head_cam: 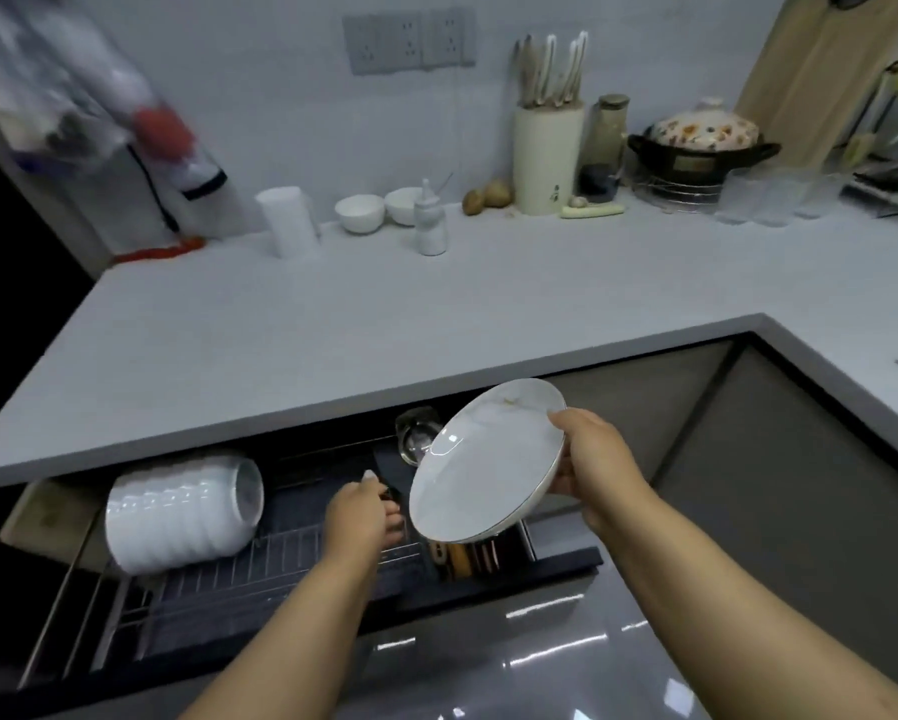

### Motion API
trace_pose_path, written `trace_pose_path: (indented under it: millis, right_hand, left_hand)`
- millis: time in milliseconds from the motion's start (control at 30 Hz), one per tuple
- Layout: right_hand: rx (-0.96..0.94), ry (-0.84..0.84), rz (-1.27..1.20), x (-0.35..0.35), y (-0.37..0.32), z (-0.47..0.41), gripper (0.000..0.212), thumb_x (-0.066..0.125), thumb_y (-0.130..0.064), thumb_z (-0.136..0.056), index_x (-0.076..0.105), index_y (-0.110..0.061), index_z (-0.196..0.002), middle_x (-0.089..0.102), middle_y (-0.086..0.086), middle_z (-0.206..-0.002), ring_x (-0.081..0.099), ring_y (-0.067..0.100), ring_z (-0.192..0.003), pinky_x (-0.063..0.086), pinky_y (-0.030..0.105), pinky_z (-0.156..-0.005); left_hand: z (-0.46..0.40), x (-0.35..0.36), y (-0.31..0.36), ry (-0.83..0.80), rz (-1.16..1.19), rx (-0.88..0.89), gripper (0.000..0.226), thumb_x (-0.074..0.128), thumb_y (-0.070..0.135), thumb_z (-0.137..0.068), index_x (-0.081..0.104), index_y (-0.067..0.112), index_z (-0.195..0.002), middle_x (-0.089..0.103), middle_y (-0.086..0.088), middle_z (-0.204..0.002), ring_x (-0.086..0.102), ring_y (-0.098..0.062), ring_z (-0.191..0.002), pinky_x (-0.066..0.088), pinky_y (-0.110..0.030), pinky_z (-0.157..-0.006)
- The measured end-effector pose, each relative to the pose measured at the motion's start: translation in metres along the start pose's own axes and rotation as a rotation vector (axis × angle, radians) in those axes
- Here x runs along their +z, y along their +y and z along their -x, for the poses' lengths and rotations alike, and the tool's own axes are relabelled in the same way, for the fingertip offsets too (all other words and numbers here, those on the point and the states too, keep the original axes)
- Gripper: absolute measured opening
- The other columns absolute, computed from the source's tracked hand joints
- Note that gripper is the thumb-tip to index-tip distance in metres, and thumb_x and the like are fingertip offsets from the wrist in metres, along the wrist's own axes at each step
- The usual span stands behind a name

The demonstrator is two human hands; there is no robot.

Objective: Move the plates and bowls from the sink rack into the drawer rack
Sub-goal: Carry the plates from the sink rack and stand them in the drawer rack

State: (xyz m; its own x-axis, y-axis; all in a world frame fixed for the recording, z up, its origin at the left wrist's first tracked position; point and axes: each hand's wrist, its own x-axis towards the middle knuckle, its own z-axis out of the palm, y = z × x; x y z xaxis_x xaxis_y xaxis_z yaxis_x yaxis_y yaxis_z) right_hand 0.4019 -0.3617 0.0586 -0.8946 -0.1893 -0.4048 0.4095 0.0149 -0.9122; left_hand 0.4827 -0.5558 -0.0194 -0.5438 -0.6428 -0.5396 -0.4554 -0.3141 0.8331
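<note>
My right hand (589,462) grips the right rim of a white, marble-patterned plate (483,467), thumb on its upper edge, and holds it tilted above the open drawer. The drawer rack (259,569) is a dark wire grid pulled out below the counter. A stack of white ribbed bowls (176,514) lies on its side at the rack's left end. My left hand (366,517) reaches down over the middle of the rack, just left of the plate, fingers relaxed and holding nothing. The sink rack is out of view.
A glass (415,439) lies at the drawer's back and wooden-handled utensils (465,556) fill its right compartment. On the white counter (384,314) stand two white bowls (379,210), a small bottle (430,220), a knife block (548,158) and a clay pot (701,148).
</note>
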Motion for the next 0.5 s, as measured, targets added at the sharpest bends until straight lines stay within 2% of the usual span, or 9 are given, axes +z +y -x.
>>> trace_pose_path:
  millis: [67, 200, 267, 333, 367, 433, 500]
  right_hand:
    - [0.031, -0.052, 0.051, 0.036, 0.012, -0.004, 0.018, 0.042, -0.015, -0.095, 0.059, -0.012, -0.101, 0.060, 0.006, -0.076, 0.056, 0.020, -0.068, 0.053, 0.039, -0.068]
    - [0.079, -0.156, 0.157, 0.108, 0.041, -0.014, 0.019, 0.039, -0.017, -0.098, 0.058, -0.015, -0.100, 0.062, 0.005, -0.079, 0.058, 0.019, -0.063, 0.047, 0.028, -0.048]
    - [0.091, -0.206, 0.222, 0.145, 0.058, -0.026, 0.021, 0.040, -0.016, -0.097, 0.059, -0.011, -0.103, 0.065, 0.010, -0.087, 0.061, 0.023, -0.069, 0.051, 0.032, -0.052]
    - [0.118, -0.232, 0.277, 0.181, 0.078, -0.038, 0.021, 0.044, -0.018, -0.097, 0.058, -0.009, -0.109, 0.066, 0.017, -0.096, 0.063, 0.029, -0.075, 0.055, 0.042, -0.064]
    - [0.136, -0.239, 0.295, 0.199, 0.089, -0.043, 0.021, 0.045, -0.019, -0.097, 0.057, -0.007, -0.110, 0.065, 0.018, -0.096, 0.062, 0.030, -0.074, 0.054, 0.042, -0.064]
    - [0.168, -0.257, 0.338, 0.232, 0.108, -0.053, 0.024, 0.048, -0.022, -0.097, 0.056, -0.004, -0.110, 0.062, 0.017, -0.088, 0.059, 0.029, -0.068, 0.050, 0.036, -0.054]
    - [0.195, -0.284, 0.384, 0.261, 0.125, -0.063, 0.026, 0.049, -0.025, -0.096, 0.055, -0.006, -0.112, 0.062, 0.015, -0.087, 0.059, 0.027, -0.068, 0.049, 0.031, -0.051]
  left_hand:
    - [-0.020, -0.037, -0.007, 0.051, 0.000, 0.007, 0.029, 0.039, 0.027, -0.102, 0.053, 0.010, -0.084, 0.057, -0.013, -0.075, 0.056, -0.024, -0.065, 0.048, -0.032, -0.057]
    - [-0.056, -0.113, -0.021, 0.104, -0.101, 0.045, 0.031, 0.041, 0.028, -0.092, 0.041, 0.017, -0.063, 0.042, -0.004, -0.054, 0.037, -0.020, -0.053, 0.032, -0.033, -0.057]
    - [-0.068, -0.151, -0.029, 0.140, -0.197, 0.081, 0.029, 0.040, 0.033, -0.083, 0.041, 0.014, -0.060, 0.040, 0.002, -0.049, 0.037, -0.021, -0.053, 0.029, -0.033, -0.056]
    - [-0.073, -0.185, -0.031, 0.185, -0.331, 0.127, 0.033, 0.042, 0.033, -0.091, 0.051, 0.007, -0.073, 0.049, 0.000, -0.060, 0.045, -0.023, -0.060, 0.034, -0.032, -0.058]
    - [-0.075, -0.201, -0.031, 0.194, -0.406, 0.145, 0.029, 0.042, 0.030, -0.095, 0.053, 0.008, -0.080, 0.054, -0.002, -0.068, 0.049, -0.021, -0.064, 0.036, -0.030, -0.059]
    - [-0.084, -0.228, -0.034, 0.171, -0.572, 0.214, 0.020, 0.043, 0.029, -0.097, 0.055, 0.014, -0.092, 0.060, -0.004, -0.085, 0.053, -0.018, -0.075, 0.041, -0.030, -0.064]
    - [-0.097, -0.252, -0.044, 0.113, -0.740, 0.289, 0.027, 0.045, 0.034, -0.096, 0.056, 0.018, -0.114, 0.060, -0.007, -0.112, 0.054, -0.022, -0.100, 0.045, -0.034, -0.085]
